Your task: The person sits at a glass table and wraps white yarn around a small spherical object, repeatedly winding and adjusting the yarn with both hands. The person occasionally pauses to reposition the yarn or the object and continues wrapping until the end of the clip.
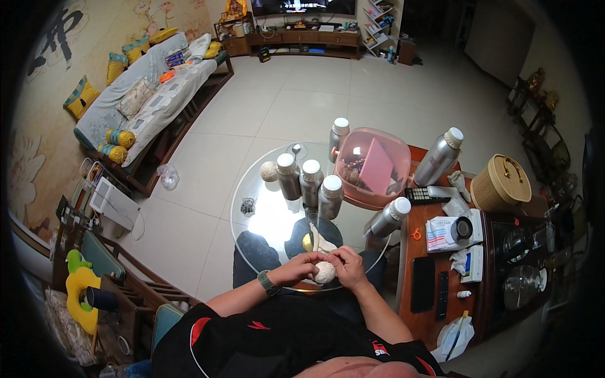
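Near the front edge of the round glass table point(257, 227), a cream-white, rough-textured ball point(325, 272) sits between my two hands. My left hand point(298, 268), with a watch on its wrist, grips the ball from the left. My right hand point(349, 267) closes at its upper right, the fingertips of both hands meeting over the top. Just beyond the fingers lies a pale, limp strip of material point(322, 242); whether it joins the ball is hidden. Beside it shows a gold-coloured round object point(307, 242), partly covered. Another cream ball point(269, 171) rests farther back.
Several silver metal bottles point(310, 182) with white caps stand around a pink lidded box point(373, 165). A small dark ornament point(247, 205) is on the glass at left. To the right, a wooden table point(409, 302) bears a phone point(422, 285), a remote control point(442, 295) and a woven basket point(501, 184).
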